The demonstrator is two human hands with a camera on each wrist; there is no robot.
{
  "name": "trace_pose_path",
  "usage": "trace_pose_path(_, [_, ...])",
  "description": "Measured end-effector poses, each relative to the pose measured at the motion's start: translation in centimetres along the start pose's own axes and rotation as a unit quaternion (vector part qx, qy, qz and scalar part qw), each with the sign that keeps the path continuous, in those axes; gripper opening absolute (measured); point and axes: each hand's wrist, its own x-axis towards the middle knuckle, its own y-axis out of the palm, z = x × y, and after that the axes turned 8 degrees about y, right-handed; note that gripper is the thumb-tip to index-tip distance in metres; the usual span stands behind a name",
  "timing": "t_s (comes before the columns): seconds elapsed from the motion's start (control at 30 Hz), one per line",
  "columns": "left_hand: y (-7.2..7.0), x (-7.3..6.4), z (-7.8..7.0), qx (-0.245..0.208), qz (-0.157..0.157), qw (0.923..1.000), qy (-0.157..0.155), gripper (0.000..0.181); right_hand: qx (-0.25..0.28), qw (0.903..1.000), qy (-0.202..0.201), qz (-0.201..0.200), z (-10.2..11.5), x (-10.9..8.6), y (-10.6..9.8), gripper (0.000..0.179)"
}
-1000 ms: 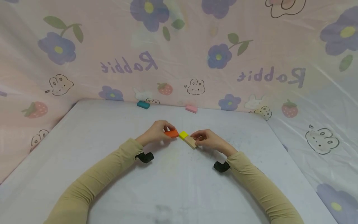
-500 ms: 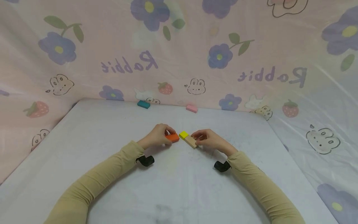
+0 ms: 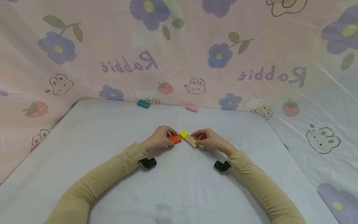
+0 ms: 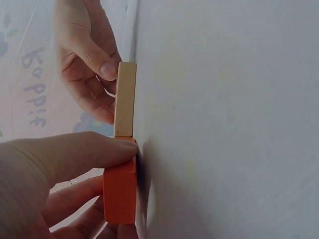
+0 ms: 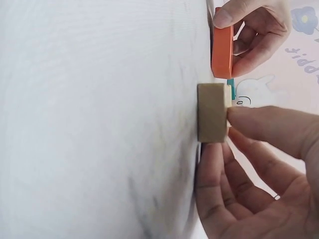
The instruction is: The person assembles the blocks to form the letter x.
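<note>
Evidently both grips are narrow. The left hand (image 3: 160, 137) holds an orange block (image 3: 175, 139), thumb on one side, fingers curled about the other. The right hand (image 3: 209, 139) keeps thumb and fingers at the 4 o'clock end of a plain wooden block (image 3: 191, 142), apparently steadying it on the white tabletop (image 3: 179, 193). Butted against that piece's 10 o'clock end, a yellow block (image 3: 183, 134); no gap seen between the two.

Orange lies at 8 o'clock from yellow, set at an angle to the yellow-and-wood row, its inner end very close to where those two meet. Contact there uncertain: a sliver of space or a light touch, cannot tell. Nor can I tell whether orange sits fully down on the surface.

Judgement: a fitting step, the left hand lining up orange with the pair while the right braces. The next move seems to call for a small, level nudge toward 2 o'clock, the angle trued by the left fingers, with wood held firm. Too hard a push could knock yellow out of line.

Farther out, near the back edge: a pink block (image 3: 191, 108) just past 12 o'clock from yellow, a teal block (image 3: 143, 104) toward 10, both untouched. Behind them, a flower-printed curtain (image 3: 126, 40).
</note>
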Motion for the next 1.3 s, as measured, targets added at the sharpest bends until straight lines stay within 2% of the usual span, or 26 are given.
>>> trace_pose_path(0.2, [0.5,-0.3,-0.6,0.01,-0.012,0.9999,0.0,0.04,0.005,1.0,-0.001,0.003,0.0,-0.1,0.0,0.036])
trace_pose_path(0.43, [0.9,-0.5,-0.6,0.031,-0.016,0.9993,0.011,0.045,-0.001,1.0,0.002,-0.002,0.0,0.0,0.0,0.035])
trace_pose_path(0.6, [0.7,-0.9,-0.6,0.036,-0.012,0.9993,-0.006,0.052,-0.003,0.9999,0.012,-0.005,-0.1,0.1,0.1,0.034])
trace_pose_path(0.8, [0.5,-1.5,-0.5,0.033,-0.008,0.9994,-0.011,0.045,0.001,1.0,0.006,-0.005,-0.1,0.1,0.2,0.033])
trace_pose_path(1.3, [0.6,-1.6,-0.7,0.043,-0.042,0.9982,-0.006,0.041,-0.005,1.0,-0.003,0.0,0.1,-0.1,0.1,0.034])
